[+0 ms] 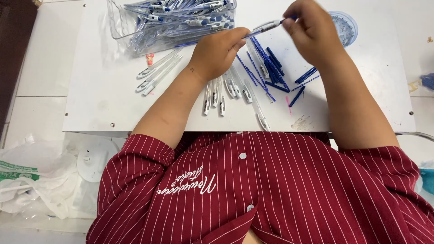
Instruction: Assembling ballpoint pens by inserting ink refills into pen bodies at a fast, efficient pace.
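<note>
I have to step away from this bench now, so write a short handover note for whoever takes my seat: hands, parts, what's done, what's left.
Left hand and right hand together hold one pen above the white board, each closed on an end.
Done: assembled pens fill the clear tray at the top.
Left: white pen barrels lie below the left hand, more barrels left of it, and loose blue refills under the right hand.
A round clear container sits behind the right hand; its contents are unclear.

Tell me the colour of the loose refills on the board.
Blue refills, head view.
</note>
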